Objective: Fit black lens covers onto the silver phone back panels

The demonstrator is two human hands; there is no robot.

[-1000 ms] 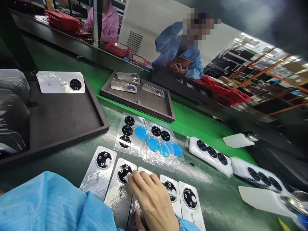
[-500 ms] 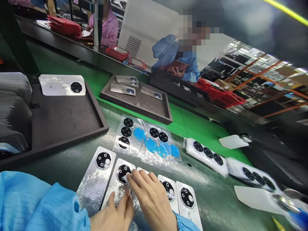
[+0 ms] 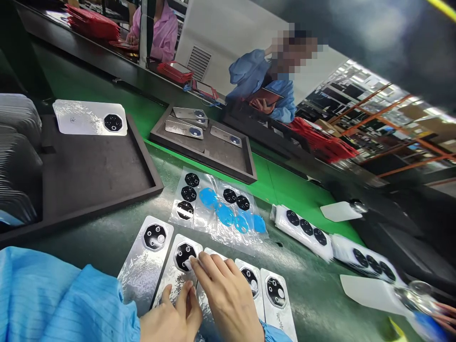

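Observation:
Several silvery phone back panels lie in a row in front of me, each with a black octagonal camera plate at its top. My right hand reaches over the second panel from the left, fingers close together. A small white thing, too covered to name, shows at its fingertips against that panel's camera plate. Resting on the lower part of the same panel is my left hand, thumb and fingers apart, holding nothing. To its left lies the first panel; a panel between is partly covered by my right hand.
Behind the panels lies a clear film sheet with black and blue discs. Dark trays hold more panels, with a stack at far left. Bagged black discs and white-bladed tools lie right. A person stands beyond.
The view has shifted slightly. Both hands stay at the second panel, with the right fingertips still at its camera plate. The person opposite has shifted a little.

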